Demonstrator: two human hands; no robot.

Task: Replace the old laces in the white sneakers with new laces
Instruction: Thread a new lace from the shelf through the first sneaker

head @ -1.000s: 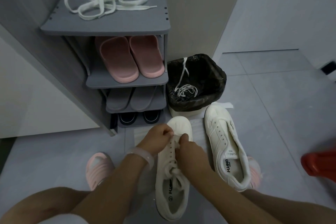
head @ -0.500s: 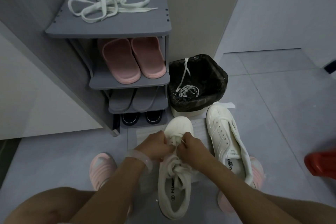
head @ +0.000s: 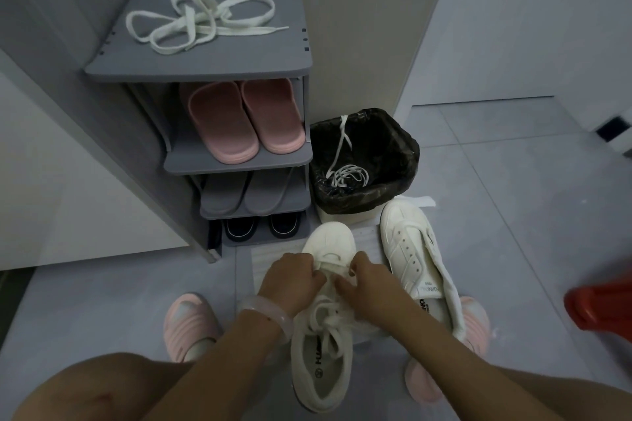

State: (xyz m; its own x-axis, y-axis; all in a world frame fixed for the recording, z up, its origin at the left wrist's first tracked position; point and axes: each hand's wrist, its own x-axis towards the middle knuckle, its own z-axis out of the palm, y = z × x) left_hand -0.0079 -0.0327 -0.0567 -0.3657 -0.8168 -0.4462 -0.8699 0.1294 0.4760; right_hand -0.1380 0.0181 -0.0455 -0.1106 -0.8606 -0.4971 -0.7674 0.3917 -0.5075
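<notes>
left hand (head: 290, 278) fingers pinch lace (head: 333, 265) | right hand (head: 364, 284) fingers pinch same lace | on laced sneaker (head: 325, 345)

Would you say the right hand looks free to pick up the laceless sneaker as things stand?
Probably not yet: the right hand is pinching the lace of the laced sneaker. The laceless sneaker lies uncovered just beside it.

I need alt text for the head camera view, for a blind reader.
Both hands, left hand and right hand, work the lace on a white sneaker on the floor. The second sneaker lies unlaced beside it, near a bin holding a lace.
</notes>
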